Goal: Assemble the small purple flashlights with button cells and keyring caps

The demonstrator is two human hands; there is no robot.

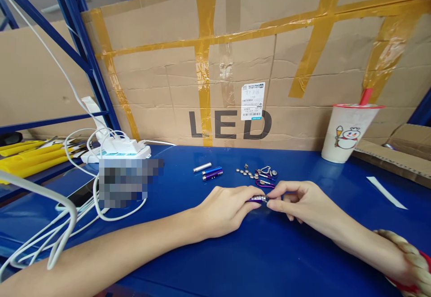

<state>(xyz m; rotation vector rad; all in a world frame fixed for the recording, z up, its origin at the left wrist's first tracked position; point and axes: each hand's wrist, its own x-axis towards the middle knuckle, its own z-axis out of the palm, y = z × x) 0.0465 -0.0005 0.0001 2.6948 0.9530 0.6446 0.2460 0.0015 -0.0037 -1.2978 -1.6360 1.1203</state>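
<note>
My left hand (224,211) is closed around a small purple mini flashlight (256,199), its silver end pointing right. The thumb and index finger of my right hand (301,200) pinch at that silver end; whether a separate small part sits between them is hidden. Just beyond my hands lie several button cells (247,172), with silver and purple carabiner clips (266,183) beside them. Farther left, three more small tubes rest side by side: a silver tube (202,167), a blue one (211,170) and a purple one (213,175).
A large taped cardboard box (161,86) closes off the back of the blue table (235,261). White cables (101,216) and a power strip (116,153) crowd the left. At right stand a drink cup (348,137) with a red straw and an open carton (397,155), near a white strip (386,192).
</note>
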